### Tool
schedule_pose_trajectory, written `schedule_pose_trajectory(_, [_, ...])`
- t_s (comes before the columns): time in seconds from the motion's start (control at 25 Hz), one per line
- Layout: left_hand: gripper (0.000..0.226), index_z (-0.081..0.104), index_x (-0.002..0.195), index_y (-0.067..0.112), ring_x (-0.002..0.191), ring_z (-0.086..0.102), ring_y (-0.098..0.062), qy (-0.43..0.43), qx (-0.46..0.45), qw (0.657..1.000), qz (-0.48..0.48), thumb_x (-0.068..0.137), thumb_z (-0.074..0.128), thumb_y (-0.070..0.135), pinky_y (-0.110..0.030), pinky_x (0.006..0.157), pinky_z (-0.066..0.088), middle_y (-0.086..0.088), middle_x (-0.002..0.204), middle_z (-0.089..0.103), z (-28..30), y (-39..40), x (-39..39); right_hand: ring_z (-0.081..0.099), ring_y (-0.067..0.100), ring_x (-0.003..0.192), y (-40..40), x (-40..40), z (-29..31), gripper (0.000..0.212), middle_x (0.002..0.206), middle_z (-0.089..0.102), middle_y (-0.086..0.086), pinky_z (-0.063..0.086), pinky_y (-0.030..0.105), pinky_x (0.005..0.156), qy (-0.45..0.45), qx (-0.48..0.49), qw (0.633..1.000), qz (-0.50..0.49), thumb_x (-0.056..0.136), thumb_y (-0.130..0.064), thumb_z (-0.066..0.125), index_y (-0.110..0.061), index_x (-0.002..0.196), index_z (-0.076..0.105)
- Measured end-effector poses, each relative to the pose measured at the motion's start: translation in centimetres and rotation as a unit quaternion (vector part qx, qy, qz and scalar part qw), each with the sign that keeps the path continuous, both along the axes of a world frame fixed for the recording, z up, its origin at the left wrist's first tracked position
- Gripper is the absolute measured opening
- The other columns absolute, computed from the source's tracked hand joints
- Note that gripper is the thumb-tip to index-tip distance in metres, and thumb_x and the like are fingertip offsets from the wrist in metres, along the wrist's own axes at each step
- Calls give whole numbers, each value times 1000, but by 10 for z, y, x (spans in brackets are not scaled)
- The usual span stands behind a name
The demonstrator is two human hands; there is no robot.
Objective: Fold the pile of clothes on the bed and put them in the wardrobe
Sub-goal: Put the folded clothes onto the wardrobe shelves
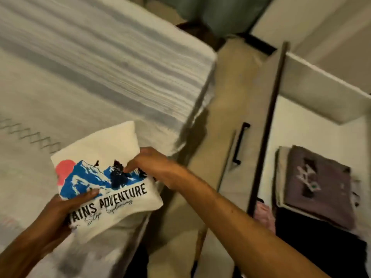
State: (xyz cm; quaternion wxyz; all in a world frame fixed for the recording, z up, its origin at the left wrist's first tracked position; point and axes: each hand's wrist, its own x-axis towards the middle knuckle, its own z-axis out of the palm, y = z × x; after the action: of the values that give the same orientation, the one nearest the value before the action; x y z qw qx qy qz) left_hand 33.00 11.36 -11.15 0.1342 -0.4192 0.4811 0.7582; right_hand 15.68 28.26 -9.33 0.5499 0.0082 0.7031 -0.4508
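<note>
A folded cream T-shirt (104,149) with a blue mountain print and the word ADVENTURE is held just above the bed's near corner. My left hand (60,209) grips its near left edge, thumb on top of the print. My right hand (154,165) pinches its right edge, fingers curled over the fabric. To the right, the open wardrobe (321,91) shows a white shelf holding a stack of folded clothes, with a mauve printed garment (319,189) on top.
The bed (84,73) with a striped grey-white cover fills the left. A wardrobe door (236,109) with a black handle (241,143) stands open between bed and shelf. Dark and pink clothes (309,243) lie on the lower shelf. A green curtain (216,13) hangs at the top.
</note>
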Motion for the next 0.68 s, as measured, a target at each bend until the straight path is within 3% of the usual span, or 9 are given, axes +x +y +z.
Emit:
schedule_pose_trajectory(0.08, [30,80,110,11,87,79,-35,47,24,998,-35,86,62,6,-43,67,66,-22,115,76,51,65,-46,74,34,106,79,-23,58,36,117,77,10,58,50,99,44,-52,996,-52,89,-14,73,-12,124,69])
schedule_pose_trajectory(0.2, [32,74,114,10,76,79,-31,112,48,987,-107,83,63,9,-40,59,65,-20,106,78,122,165,-108,74,36,102,205,-48,139,31,120,75,18,61,42,88,88,-98,978,-161,91,-12,72,-8,122,69])
schedule_pose_trajectory(0.32, [27,73,113,9,70,78,-26,158,28,974,-162,87,66,6,-33,56,63,-21,102,79,168,264,-162,74,37,93,324,-63,184,30,115,76,19,61,44,84,124,-132,943,-278,92,-16,68,-7,120,67])
schedule_pose_trajectory(0.4, [25,72,116,8,76,79,-27,169,15,962,-215,91,68,5,-33,63,65,-20,105,79,174,320,-192,73,36,91,386,-67,179,31,114,76,19,61,46,85,120,-151,916,-353,95,-18,62,-4,123,67])
schedule_pose_trajectory(0.52, [31,70,124,7,88,78,-30,149,-2,949,-277,93,70,7,-40,78,66,-18,107,79,149,390,-224,69,41,104,453,-69,140,41,122,74,22,52,61,102,82,-158,883,-435,93,-20,64,-3,131,66])
schedule_pose_trajectory(0.68, [22,71,117,10,80,78,-27,85,-37,946,-312,95,70,10,-40,78,65,-14,100,81,97,444,-248,74,36,89,492,-70,72,35,115,76,22,58,52,91,9,-160,847,-508,84,-20,66,-4,115,74])
